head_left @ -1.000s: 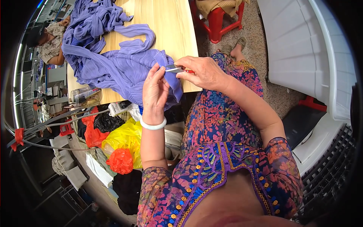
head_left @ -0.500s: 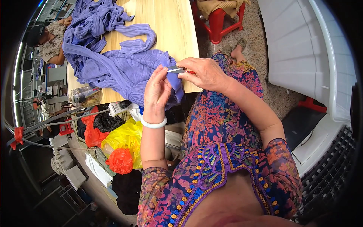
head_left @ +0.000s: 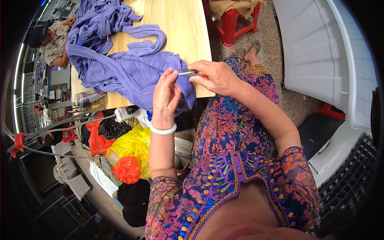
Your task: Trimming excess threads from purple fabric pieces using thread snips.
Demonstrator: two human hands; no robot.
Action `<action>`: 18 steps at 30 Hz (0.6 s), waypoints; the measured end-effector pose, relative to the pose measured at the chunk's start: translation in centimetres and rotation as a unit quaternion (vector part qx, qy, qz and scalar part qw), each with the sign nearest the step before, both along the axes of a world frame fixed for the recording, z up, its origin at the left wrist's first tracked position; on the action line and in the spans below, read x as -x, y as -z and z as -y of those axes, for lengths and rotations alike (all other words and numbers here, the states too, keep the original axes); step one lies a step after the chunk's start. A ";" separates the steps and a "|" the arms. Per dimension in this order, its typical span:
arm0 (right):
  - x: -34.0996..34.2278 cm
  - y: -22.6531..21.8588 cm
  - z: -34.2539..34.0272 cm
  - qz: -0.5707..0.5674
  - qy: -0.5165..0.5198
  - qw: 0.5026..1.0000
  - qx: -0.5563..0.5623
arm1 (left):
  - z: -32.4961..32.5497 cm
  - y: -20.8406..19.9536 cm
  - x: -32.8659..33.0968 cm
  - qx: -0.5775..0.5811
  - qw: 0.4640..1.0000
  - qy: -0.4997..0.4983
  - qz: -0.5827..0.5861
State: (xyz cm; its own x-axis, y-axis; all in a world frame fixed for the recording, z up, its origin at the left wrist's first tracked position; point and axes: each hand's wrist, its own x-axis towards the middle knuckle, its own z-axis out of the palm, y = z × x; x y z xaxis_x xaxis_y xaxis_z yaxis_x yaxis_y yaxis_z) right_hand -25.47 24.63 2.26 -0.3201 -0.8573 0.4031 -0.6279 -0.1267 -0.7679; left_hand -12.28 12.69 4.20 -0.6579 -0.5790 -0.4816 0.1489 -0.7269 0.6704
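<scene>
Purple pleated fabric (head_left: pixel 138 74) lies bunched over the near part of the wooden table, one flap hanging past the edge. My left hand (head_left: pixel 166 94), with a pale bangle at the wrist, is closed in a pinch at the fabric's edge. From the right, my right hand (head_left: pixel 218 78) grips small red-handled thread snips (head_left: pixel 187 73). Their silver blade points left, its tip right beside my left fingertips and over the fabric. Whether the tip touches a thread is too small to tell.
The light wooden table (head_left: pixel 182 28) has a clear plastic jar (head_left: pixel 91 101) at its left corner. Below that lie a white power strip (head_left: pixel 125 113), cables and yellow (head_left: pixel 138 146) and red bags. A red stool (head_left: pixel 232 28) stands ahead, a large white bin (head_left: pixel 320 48) at right. Another person (head_left: pixel 56 44) sits far left.
</scene>
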 end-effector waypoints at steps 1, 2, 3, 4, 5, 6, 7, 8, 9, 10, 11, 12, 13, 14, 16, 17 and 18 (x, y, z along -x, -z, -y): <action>0.1 0.0 0.0 0.000 0.001 1.000 0.001 | 0.0 -0.1 0.1 0.000 1.000 0.006 0.000; 0.1 0.1 0.0 0.000 0.000 1.000 0.001 | 0.0 0.0 0.0 -0.001 1.000 0.006 0.000; 0.1 0.1 0.0 0.000 0.000 1.000 0.001 | 0.0 0.0 0.0 0.000 1.000 0.004 0.004; 0.0 0.0 0.0 0.000 -0.001 1.000 0.000 | 0.1 0.1 0.0 0.001 1.000 0.002 0.008; 0.0 0.0 0.1 -0.001 -0.001 1.000 -0.001 | 0.1 0.2 -0.1 0.001 1.000 0.002 0.008; 0.0 0.1 0.1 -0.001 -0.001 1.000 -0.001 | 0.2 0.3 -0.1 0.003 1.000 0.001 0.008; 0.0 0.1 0.1 0.000 0.000 1.000 -0.002 | 0.2 0.3 -0.1 0.005 1.000 0.001 0.008; 0.0 0.1 0.1 0.001 0.002 1.000 -0.003 | 0.2 0.3 -0.1 0.004 1.000 0.001 0.008; 0.0 0.2 0.1 0.001 0.002 1.000 -0.003 | 0.1 0.4 -0.1 0.003 1.000 -0.001 0.006; 0.0 0.2 0.0 0.004 0.005 1.000 -0.004 | 0.1 0.4 0.0 0.001 1.000 -0.003 0.005; -0.1 0.2 0.0 0.007 0.009 1.000 -0.005 | 0.2 0.4 -0.1 0.001 1.000 -0.003 0.005; -0.1 0.3 0.1 0.007 0.009 1.000 -0.005 | 0.3 0.4 -0.1 0.004 1.000 0.005 0.008; -0.1 0.4 0.2 0.038 0.013 0.999 -0.009 | 0.3 0.5 -0.1 0.007 1.000 0.014 0.011; -0.2 0.6 0.3 0.070 0.016 0.997 -0.013 | 0.2 0.3 0.0 0.007 1.000 0.014 0.011; -0.9 0.4 0.8 0.165 0.019 0.986 -0.022 | -0.1 -0.2 0.2 0.027 0.998 0.029 0.042; -1.2 0.3 1.0 0.258 0.021 0.965 -0.030 | -0.2 -0.2 0.2 0.027 0.998 0.030 0.042; -1.3 0.6 1.4 0.267 0.002 0.963 -0.032 | -0.2 -0.2 0.2 0.046 0.997 0.036 0.046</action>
State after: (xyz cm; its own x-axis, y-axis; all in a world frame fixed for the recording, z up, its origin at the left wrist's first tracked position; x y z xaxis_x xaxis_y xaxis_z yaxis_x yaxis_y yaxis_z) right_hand -24.17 23.23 1.63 -0.4705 -0.8733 0.1266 -0.1426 -0.0664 -0.9876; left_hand -12.48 12.93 4.36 -0.6545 -0.5772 -0.4884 0.0342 -0.6679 0.7434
